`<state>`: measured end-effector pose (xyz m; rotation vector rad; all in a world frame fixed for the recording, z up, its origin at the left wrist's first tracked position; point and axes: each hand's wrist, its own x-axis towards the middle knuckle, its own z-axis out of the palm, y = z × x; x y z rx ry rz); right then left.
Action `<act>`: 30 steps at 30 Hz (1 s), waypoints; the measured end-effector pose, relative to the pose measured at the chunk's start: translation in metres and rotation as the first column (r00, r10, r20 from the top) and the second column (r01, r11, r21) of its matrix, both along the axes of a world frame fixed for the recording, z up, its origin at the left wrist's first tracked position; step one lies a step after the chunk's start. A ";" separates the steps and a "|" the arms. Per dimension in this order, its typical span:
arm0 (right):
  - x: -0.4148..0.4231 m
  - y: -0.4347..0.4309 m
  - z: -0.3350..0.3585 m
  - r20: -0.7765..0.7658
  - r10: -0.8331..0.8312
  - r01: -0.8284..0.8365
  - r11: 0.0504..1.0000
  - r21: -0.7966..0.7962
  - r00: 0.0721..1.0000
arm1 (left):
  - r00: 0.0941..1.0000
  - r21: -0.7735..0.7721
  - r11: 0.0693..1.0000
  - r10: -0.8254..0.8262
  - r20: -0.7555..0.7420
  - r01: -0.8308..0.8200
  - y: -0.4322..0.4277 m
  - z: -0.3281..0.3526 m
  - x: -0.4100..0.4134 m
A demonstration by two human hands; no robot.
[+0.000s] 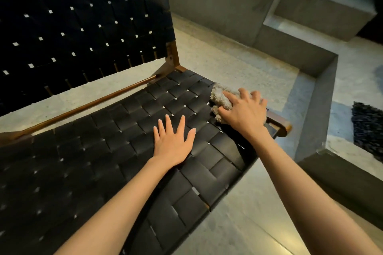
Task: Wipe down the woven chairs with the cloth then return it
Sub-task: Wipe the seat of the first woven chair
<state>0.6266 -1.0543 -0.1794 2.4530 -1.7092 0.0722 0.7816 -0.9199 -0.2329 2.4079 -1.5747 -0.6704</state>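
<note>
The right hand (243, 111) was clamped over a bunched grey cloth (220, 97), fingers curled round the wad and pressing it down onto the woven chair (103, 161). The cloth lay at the seat's right edge, at about 2 o'clock from the left hand (173, 143). That hand was flat on the black straps near the middle of the seat, fingers straight and spread, holding nothing and seemingly bracing.

The seat wipe looked to be under way at its right side, with the backrest (83, 27) at 11 o'clock probably yet to be done. To do it well, the cloth would likely be better spread flatter under the palm, so that more of it met the straps. Strokes should follow the strap lines and overlap, working from 3 o'clock toward 9 o'clock. Extra pressure at the crossings would help, since dust collects in the small gaps. The wooden frame (83, 107) along the back of the seat deserved a pass too, and the bracing hand should shift out of each stroke's path.

No brand, label or legible writing showed on the chair, the cloth, the floor (248, 223) or the dark rug (367, 128) at 3 o'clock.
</note>
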 end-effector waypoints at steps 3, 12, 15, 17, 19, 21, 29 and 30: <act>-0.035 0.014 0.006 0.077 -0.032 0.033 0.999 -0.011 0.997 | 0.999 -0.027 0.999 -0.041 -0.006 0.041 0.013 0.005 -0.013; -0.052 0.078 0.012 0.170 0.178 -0.183 0.983 0.013 0.969 | 0.996 -0.095 0.992 -0.085 0.014 0.086 0.071 0.016 -0.009; -0.040 0.116 0.006 0.185 0.326 -0.343 0.937 0.066 0.927 | 0.999 -0.076 0.996 -0.041 0.032 0.043 0.093 0.018 -0.002; -0.037 0.131 0.001 0.201 0.378 -0.401 0.911 0.091 0.904 | 0.999 -0.055 0.998 -0.022 0.050 0.025 0.104 0.020 0.002; -0.039 0.131 0.000 0.205 0.400 -0.425 0.900 0.095 0.893 | 0.998 -0.048 0.999 -0.001 0.067 0.004 0.118 0.020 0.006; -0.045 0.115 0.004 0.181 0.371 -0.391 0.916 0.093 0.911 | 0.997 -0.057 0.998 0.019 0.081 -0.015 0.129 0.020 0.011; -0.042 0.054 0.019 0.093 0.098 -0.106 0.991 0.081 0.991 | 0.990 -0.048 0.993 0.112 0.089 -0.108 0.138 0.020 0.014; -0.038 0.060 0.018 0.084 0.155 -0.161 0.984 0.075 0.984 | 0.987 -0.041 0.991 0.134 0.086 -0.131 0.137 0.020 0.015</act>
